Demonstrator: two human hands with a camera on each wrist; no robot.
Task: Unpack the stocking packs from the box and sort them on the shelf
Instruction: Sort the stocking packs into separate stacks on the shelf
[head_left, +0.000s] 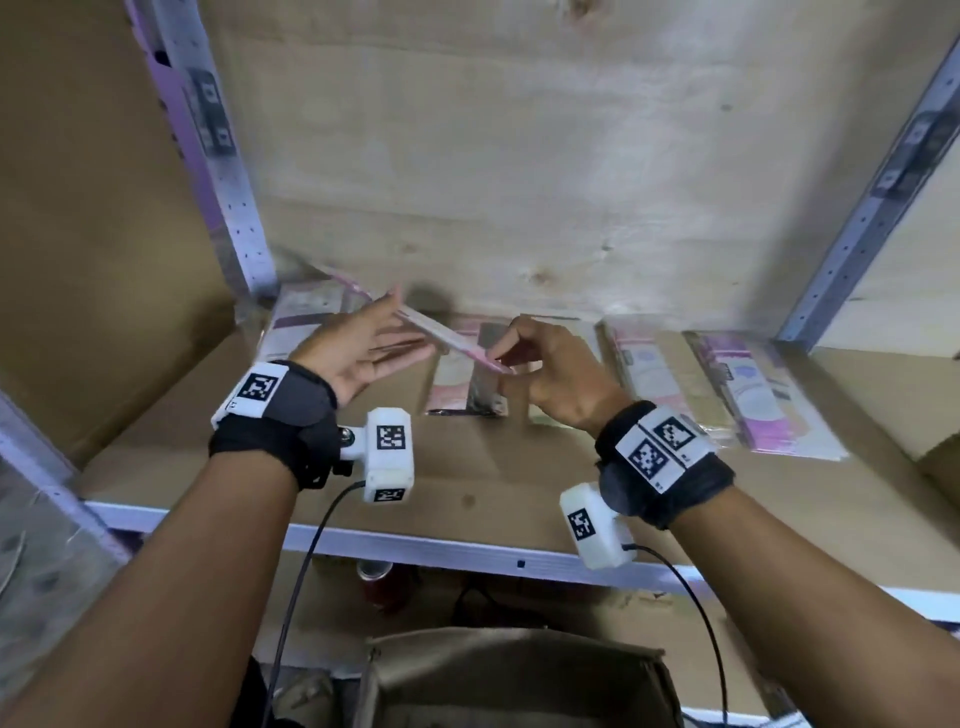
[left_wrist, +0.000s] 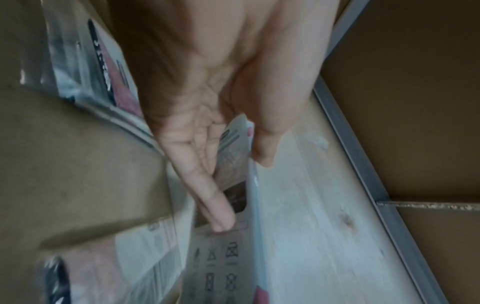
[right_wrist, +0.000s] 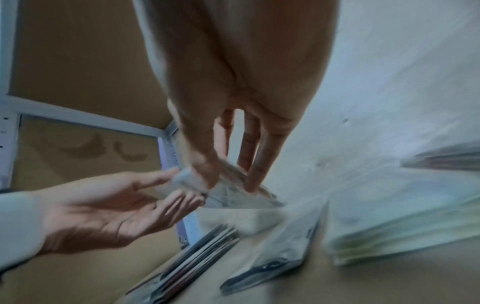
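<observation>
Stocking pack (head_left: 447, 338): a flat pink-edged packet held tilted in the air over the shelf board (head_left: 519, 483), above the piles already laid there.
Head view, hands: the right hand (head_left: 550, 374) pinches the packet's near end between thumb and fingertips; the left hand (head_left: 358, 348) lies spread and palm-up under its far end, fingers straight.
Head view, sorted piles: several stacks of packs (head_left: 753, 395) sit side by side along the back of the board; the cardboard box (head_left: 519, 675) stands open below the shelf.
Step in hand: by the look of it, placing one packet on its matching pile.
Next move calls for: choosing the right pile and laying the packet flat and square.
Left wrist view, writing: laundry-care symbols (left_wrist: 221, 255) are printed on the packet's back; no brand name is legible through the blur.
Right wrist view, grip: thumb and fingertips (right_wrist: 254, 181) clamp the packet, the left hand's straight fingers touching beneath.
</observation>
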